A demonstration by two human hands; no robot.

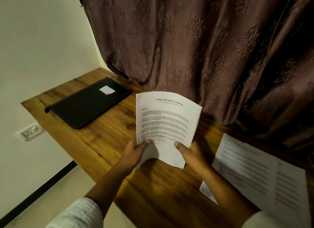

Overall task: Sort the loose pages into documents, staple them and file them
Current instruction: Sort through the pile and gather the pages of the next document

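Both the left hand (pixel 136 148) and right hand (pixel 188 150) grip the lower edge of a transcript stack (pixel 165 124), held above the wooden tabletop (pixel 105 139). A black folder (pixel 86 103) lies at left, loose pages (pixel 251 175) at right.

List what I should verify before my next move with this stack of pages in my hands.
1. Grip: left hand and right hand both pinch the stack at its lower edge: ok.
2. Top page: heading reads "Sample Education Transcript": ok.
3. Edges squared: the right edge looks fanned: not ok.
4. Is a stapler at hand: none in view: cannot tell.
5. Filing: the black folder lies closed on the desk, far left: ok.
6. Other loose pages lie overlapping at right, not yet gathered: not ok.
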